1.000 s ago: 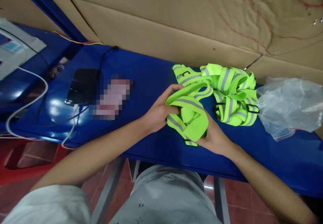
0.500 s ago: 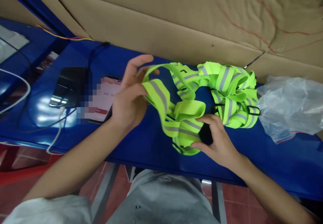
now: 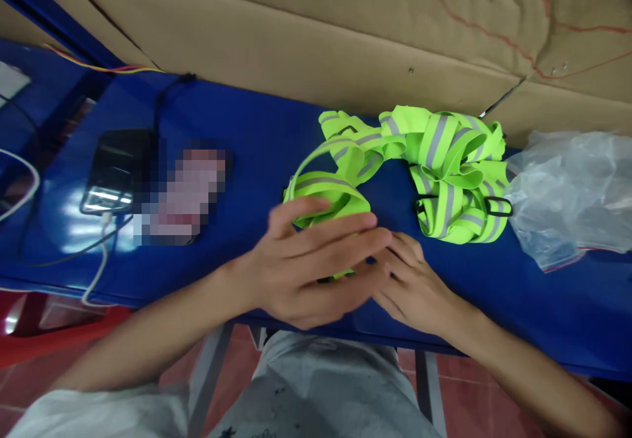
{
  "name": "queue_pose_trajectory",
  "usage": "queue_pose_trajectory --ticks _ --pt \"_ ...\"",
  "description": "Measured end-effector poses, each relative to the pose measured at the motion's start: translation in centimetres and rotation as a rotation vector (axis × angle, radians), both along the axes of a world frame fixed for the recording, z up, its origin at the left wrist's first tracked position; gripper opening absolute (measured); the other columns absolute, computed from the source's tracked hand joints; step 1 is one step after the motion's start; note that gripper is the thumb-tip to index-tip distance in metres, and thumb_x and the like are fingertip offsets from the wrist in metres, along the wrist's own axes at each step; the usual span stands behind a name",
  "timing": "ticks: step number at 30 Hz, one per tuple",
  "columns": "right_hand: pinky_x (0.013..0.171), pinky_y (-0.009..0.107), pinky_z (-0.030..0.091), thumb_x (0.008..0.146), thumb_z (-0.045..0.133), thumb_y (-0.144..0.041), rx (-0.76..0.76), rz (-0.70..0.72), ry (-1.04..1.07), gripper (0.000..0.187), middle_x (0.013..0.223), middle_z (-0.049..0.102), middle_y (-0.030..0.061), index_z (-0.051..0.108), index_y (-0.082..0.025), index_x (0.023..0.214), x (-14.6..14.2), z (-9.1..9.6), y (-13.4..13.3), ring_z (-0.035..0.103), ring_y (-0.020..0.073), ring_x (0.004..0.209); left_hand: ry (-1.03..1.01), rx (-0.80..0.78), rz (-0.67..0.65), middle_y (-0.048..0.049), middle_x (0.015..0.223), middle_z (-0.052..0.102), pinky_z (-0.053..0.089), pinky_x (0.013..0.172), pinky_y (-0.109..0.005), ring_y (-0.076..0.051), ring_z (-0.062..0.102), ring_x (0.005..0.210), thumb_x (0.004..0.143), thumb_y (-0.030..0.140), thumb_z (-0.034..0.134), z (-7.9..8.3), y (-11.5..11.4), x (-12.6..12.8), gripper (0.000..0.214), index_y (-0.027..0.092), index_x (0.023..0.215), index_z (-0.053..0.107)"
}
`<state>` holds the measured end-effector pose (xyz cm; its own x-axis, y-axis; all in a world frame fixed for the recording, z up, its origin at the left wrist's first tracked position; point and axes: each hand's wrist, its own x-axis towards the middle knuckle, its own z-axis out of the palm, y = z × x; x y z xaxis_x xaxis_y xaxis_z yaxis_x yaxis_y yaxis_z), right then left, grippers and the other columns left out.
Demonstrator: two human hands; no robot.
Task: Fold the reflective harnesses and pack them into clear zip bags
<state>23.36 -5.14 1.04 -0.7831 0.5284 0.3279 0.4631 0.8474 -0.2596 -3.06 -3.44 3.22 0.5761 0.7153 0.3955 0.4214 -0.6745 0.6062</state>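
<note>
A fluorescent yellow-green reflective strap (image 3: 330,184) with a grey stripe lies in loops in front of me and runs back to a larger tangled heap. My left hand (image 3: 316,263) is over the near folds, its fingers stretched out and slightly apart, their tips against my right hand. Curled around the near end of the folded strap, my right hand (image 3: 415,280) has its fingertips partly hidden behind the left fingers. Most of the folded part is covered by the left hand; a bit of green shows below its fingers.
The heap of the same strap (image 3: 454,168), with black buckles (image 3: 498,207), lies at the back right. Beside it is a clear plastic bag (image 3: 567,194). A blurred phone (image 3: 190,194) and a black device (image 3: 116,174) with cables rest on the blue table (image 3: 257,141). Cardboard (image 3: 296,43) stands behind.
My left hand has come right and down from the raised strap loop to meet my right hand. The loop has dropped lower. My right hand stays at the folds.
</note>
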Motion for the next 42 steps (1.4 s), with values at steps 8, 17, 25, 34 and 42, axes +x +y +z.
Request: queue_pose_trajectory --ticks 8,17,25,34,42 --pt "0.094 0.043 0.054 0.101 0.057 -0.016 -0.022 -0.021 -0.067 0.034 0.133 0.071 0.0101 0.067 -0.019 0.133 -0.3 0.5 0.1 0.068 0.0237 0.108 0.452 0.124 0.022 -0.0129 0.134 0.073 0.041 0.113 -0.067 -0.04 0.066 0.124 0.095 0.059 0.065 0.1 1.6 0.4 0.052 0.027 0.136 0.068" --pt "0.085 0.042 0.055 0.1 0.064 -0.02 0.038 -0.103 -0.026 0.029 0.117 0.075 0.0088 0.068 -0.014 0.128 0.1 0.4 -0.2 0.071 0.0237 0.099 0.641 -0.008 0.206 -0.021 0.136 0.07 0.042 0.108 -0.064 -0.045 0.063 0.128 0.089 0.052 0.078 0.4 -2.1 -1.9 0.088 0.015 0.16 0.043" --pt "0.1 0.052 0.062 0.094 0.071 -0.062 -0.178 -0.253 0.097 0.1 0.148 0.062 0.021 0.022 -0.015 0.168 0.7 -0.2 -0.2 0.068 0.0347 0.129 0.457 -0.005 0.178 -0.0158 0.14 0.068 0.043 0.11 -0.055 -0.035 0.066 0.126 0.096 0.032 0.074 -0.3 -1.1 2.5 0.078 0.021 0.162 0.034" --pt "0.115 0.042 0.057 0.103 0.065 -0.037 -0.383 -0.327 0.301 0.059 0.153 0.062 0.0096 0.044 -0.025 0.157 1.2 0.3 0.8 0.063 0.0257 0.14 0.334 -0.223 -0.091 -0.0059 0.137 0.072 0.057 0.094 -0.028 -0.018 0.076 0.109 0.105 0.033 0.061 2.9 1.2 2.8 0.07 0.034 0.166 0.027" --pt "0.092 0.039 0.062 0.107 0.057 -0.036 -0.617 -0.439 0.427 0.037 0.139 0.069 0.0049 0.059 -0.03 0.143 1.9 0.1 1.6 0.072 0.0233 0.111 0.463 0.166 0.032 -0.0148 0.162 0.047 0.055 0.112 -0.05 -0.033 0.056 0.144 0.096 0.013 0.067 0.6 4.1 1.4 0.07 0.03 0.159 0.043"
